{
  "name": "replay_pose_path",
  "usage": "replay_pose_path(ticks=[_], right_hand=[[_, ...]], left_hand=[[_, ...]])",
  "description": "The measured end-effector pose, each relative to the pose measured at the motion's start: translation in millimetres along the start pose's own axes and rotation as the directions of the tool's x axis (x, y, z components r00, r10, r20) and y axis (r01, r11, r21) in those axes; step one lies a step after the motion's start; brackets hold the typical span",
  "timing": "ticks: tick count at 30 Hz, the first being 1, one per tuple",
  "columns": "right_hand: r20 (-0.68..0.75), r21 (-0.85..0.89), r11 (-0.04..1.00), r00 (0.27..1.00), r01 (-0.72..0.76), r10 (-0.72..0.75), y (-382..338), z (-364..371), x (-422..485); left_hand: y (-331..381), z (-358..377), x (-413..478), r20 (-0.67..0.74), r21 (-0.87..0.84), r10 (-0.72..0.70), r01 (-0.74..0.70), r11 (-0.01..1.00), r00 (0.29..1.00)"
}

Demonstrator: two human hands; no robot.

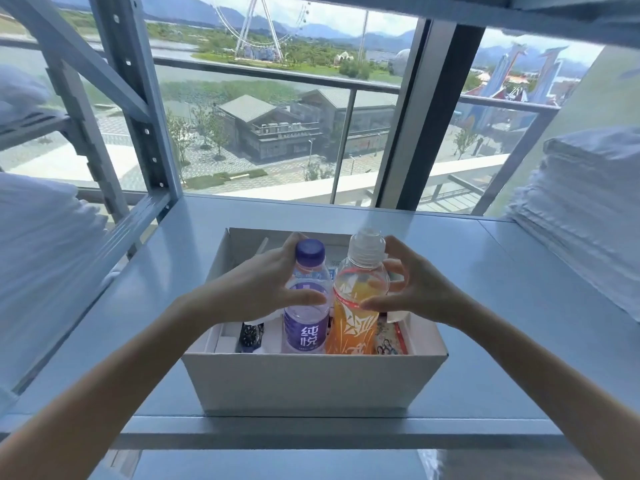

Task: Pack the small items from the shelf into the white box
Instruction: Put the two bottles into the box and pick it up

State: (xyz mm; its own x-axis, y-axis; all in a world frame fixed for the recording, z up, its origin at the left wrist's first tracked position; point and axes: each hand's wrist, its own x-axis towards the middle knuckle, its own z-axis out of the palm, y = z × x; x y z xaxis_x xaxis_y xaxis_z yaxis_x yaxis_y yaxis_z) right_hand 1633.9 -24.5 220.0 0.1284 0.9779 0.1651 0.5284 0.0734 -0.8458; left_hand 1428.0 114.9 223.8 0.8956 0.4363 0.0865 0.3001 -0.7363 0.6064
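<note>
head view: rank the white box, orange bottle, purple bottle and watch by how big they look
1. white box
2. orange bottle and purple bottle: too alike to rank apart
3. watch, smallest, partly hidden

Bottle bases: the purple bottle (306,306) and orange bottle (356,306) are hidden at the bottom behind the box (304,382) near wall.
Left hand (263,285): fingertips out of sight behind the purple bottle's neck.
Right hand (419,292): fingers partly behind the orange bottle, and something clear below the palm that cannot be told.
Watch (250,336): strap ends covered.
Packet (389,341): mostly behind the orange bottle, print too small to read.
Linen (588,209): blurred, cut off by the side edge.
Forearms: cut off at the bottom edge.
</note>
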Motion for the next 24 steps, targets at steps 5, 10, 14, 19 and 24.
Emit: replay_pose_path(ticks=[5,10,14,19,24], right_hand=[[-0.022,-0.040,0.999,1.000,0.014,-0.015,-1,-2,4],[-0.104,-0.092,0.995,0.993,0.038,-0.048,0,-1,3],[0.015,-0.029,0.999,0.999,0.029,-0.029,-3,-3,-5],[0.140,-0.033,0.999,0.990,0.005,-0.001,-4,0,-15],[0.350,-0.015,0.996,0.933,-0.082,0.082,-5,-21,-8]], left_hand=[[4,-5,9,0.028,-0.037,0.001,0.000,0.999,1.000],[6,-5,16,0.044,-0.048,-0.007,0.009,0.999,0.999],[7,-4,19,0.018,-0.030,0.007,-0.007,1.000,1.000],[-2,-3,4,0.078,-0.170,0.025,-0.011,0.985,0.997],[-20,-18,-9,0.143,-0.173,0.044,-0.019,0.985,0.989]])
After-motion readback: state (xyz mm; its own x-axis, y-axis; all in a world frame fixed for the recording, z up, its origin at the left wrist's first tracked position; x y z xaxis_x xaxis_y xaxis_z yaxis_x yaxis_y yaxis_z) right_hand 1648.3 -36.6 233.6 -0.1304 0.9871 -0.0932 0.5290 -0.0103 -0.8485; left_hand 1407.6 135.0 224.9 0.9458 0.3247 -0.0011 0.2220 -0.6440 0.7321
